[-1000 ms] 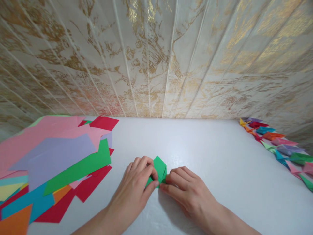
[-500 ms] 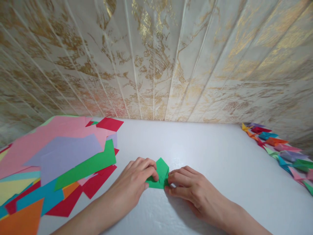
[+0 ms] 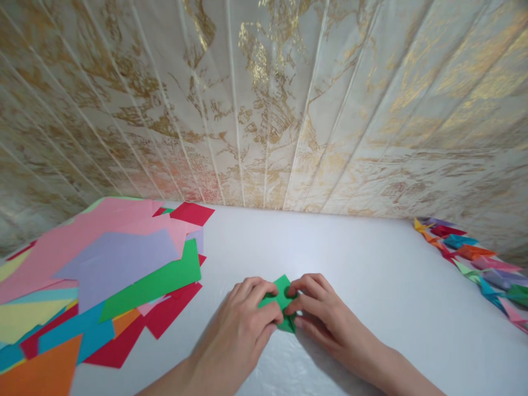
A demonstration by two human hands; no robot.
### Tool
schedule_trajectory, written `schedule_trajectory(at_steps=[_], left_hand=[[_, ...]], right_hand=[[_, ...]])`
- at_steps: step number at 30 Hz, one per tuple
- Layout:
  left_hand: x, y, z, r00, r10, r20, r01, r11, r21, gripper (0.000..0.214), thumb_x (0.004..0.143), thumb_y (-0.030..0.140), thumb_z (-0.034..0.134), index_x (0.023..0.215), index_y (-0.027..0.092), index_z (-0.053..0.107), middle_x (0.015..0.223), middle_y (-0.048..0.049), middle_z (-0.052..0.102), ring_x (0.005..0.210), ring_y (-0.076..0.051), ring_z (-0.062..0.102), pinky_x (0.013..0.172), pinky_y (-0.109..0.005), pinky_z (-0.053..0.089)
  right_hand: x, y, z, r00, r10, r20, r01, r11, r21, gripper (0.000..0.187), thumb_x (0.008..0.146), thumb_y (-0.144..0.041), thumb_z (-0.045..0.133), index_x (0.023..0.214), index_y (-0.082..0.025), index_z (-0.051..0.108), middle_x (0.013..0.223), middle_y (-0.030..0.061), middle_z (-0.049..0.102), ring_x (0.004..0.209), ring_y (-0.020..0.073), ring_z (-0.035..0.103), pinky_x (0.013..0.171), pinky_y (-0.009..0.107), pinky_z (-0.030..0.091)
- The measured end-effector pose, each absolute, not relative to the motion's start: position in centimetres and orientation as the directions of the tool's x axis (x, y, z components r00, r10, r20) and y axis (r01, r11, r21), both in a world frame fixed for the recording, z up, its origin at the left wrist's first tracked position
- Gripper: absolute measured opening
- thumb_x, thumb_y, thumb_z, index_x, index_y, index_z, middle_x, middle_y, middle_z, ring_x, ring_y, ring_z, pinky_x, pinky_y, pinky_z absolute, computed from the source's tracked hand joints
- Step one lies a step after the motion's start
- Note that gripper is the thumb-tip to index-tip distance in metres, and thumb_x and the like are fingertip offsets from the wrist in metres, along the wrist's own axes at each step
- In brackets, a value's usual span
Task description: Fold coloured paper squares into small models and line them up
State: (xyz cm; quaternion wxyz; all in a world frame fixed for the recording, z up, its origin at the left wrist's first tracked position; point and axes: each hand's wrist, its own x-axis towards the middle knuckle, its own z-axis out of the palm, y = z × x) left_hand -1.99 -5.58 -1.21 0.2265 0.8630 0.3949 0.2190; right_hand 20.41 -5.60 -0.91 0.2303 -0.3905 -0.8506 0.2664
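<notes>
A small piece of folded green paper point(image 3: 282, 291) lies on the white table between my two hands. My left hand point(image 3: 250, 313) has its fingers closed on the paper's left side, with the thumb near the lower edge. On the right side, my right hand point(image 3: 324, 308) pinches the paper between curled fingers and thumb. The fingers cover both side edges, so only the top corner, the middle and a lower flap show.
Sheets and scraps of coloured paper point(image 3: 124, 258) overlap in a wide pile on the left. A row of small folded paper figures point(image 3: 474, 252) runs along the right edge. Behind the white table point(image 3: 313, 242) hangs a gold-patterned curtain point(image 3: 272, 110).
The green paper now sits turned, with a narrower part showing. My left hand has moved right and reaches further over it; my right hand's fingers have come onto its upper right side.
</notes>
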Motion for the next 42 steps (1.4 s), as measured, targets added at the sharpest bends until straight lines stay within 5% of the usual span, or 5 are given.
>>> schedule_trajectory(at_steps=[12, 21, 25, 31, 42], left_hand=[[-1.7, -5.8, -1.5, 0.598, 0.770, 0.223, 0.542, -0.594, 0.595, 0.015, 0.086, 0.011, 0.062, 0.089, 0.026, 0.063, 0.123, -0.0012, 0.061, 0.127, -0.027, 0.048, 0.109, -0.046, 0.041], [-1.7, -6.5, -1.9, 0.606, 0.773, 0.188, 0.579, -0.590, 0.563, 0.030, 0.083, 0.014, 0.064, 0.108, 0.031, 0.067, 0.130, -0.0039, 0.059, 0.136, -0.031, 0.042, 0.111, -0.053, 0.040], [-1.8, -6.5, -2.0, 0.612, 0.765, 0.199, 0.586, -0.608, 0.535, 0.029, 0.084, 0.014, 0.063, 0.108, 0.030, 0.067, 0.131, -0.0050, 0.059, 0.136, -0.031, 0.043, 0.110, -0.053, 0.041], [-1.8, -6.3, -1.8, 0.612, 0.763, 0.206, 0.573, -0.608, 0.549, 0.020, 0.088, 0.014, 0.058, 0.101, 0.028, 0.066, 0.129, -0.0039, 0.060, 0.135, -0.029, 0.044, 0.111, -0.049, 0.040], [-1.9, -6.2, -1.9, 0.625, 0.727, 0.284, 0.538, -0.665, 0.518, 0.023, 0.089, 0.011, 0.056, 0.102, 0.027, 0.066, 0.125, -0.0031, 0.062, 0.131, -0.027, 0.047, 0.110, -0.047, 0.041]], right_hand=[[20.6, -5.1, -0.9, -0.533, 0.843, 0.072, 0.571, 0.421, -0.705, 0.017, 0.098, -0.016, 0.053, 0.083, -0.021, 0.058, 0.109, 0.0054, 0.057, 0.107, 0.0220, 0.050, 0.095, 0.041, 0.048], [20.3, -5.1, -1.2, -0.450, 0.885, 0.115, 0.541, 0.373, -0.754, 0.012, 0.091, -0.011, 0.061, 0.092, -0.023, 0.058, 0.104, 0.0044, 0.059, 0.103, 0.0229, 0.051, 0.092, 0.041, 0.046], [21.0, -4.9, -1.2, -0.498, 0.860, 0.111, 0.470, 0.375, -0.799, 0.014, 0.093, -0.015, 0.062, 0.081, -0.022, 0.062, 0.104, 0.0034, 0.061, 0.105, 0.0219, 0.053, 0.096, 0.040, 0.043], [21.8, -4.6, -1.0, -0.531, 0.834, 0.149, 0.404, 0.403, -0.821, 0.015, 0.100, -0.028, 0.056, 0.088, -0.023, 0.065, 0.101, 0.0037, 0.063, 0.101, 0.0206, 0.057, 0.095, 0.039, 0.045], [22.4, -4.3, -1.7, -0.641, 0.730, 0.237, 0.435, 0.600, -0.672, 0.015, 0.096, -0.013, 0.058, 0.095, -0.022, 0.069, 0.097, 0.0053, 0.061, 0.094, 0.0195, 0.056, 0.084, 0.033, 0.048]])
